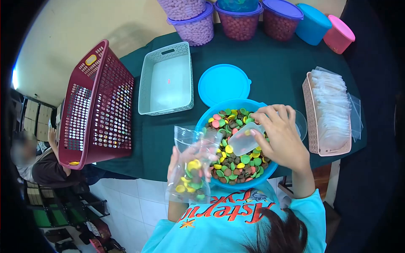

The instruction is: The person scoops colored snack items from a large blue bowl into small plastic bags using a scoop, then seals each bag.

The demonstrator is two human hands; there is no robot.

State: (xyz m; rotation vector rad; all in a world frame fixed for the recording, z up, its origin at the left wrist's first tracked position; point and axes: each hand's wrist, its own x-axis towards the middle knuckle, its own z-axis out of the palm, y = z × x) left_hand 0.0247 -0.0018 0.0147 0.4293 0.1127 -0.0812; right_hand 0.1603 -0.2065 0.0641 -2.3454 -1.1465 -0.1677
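Note:
My left hand [172, 164] is closed around a clear zip bag [179, 143], holding it upright beside the bowl's left side. Yellow, green and brown candy discs [184, 185] lie in the bag's lower part. Over the blue bowl [270, 170], my right hand [283, 133] grips a translucent scoop [242, 142], tilted with its lower end among the candies. The bowl holds many green, brown, yellow and pink candy discs [230, 170]. Behind it lies a round blue lid [223, 84].
A pale basket [145, 84] and a tall maroon basket [90, 122] stand left. At right, a pink basket [314, 122] holds stacked clear bags [333, 109]. Several lidded tubs [240, 25] line the back. Another person [50, 168] sits at far left.

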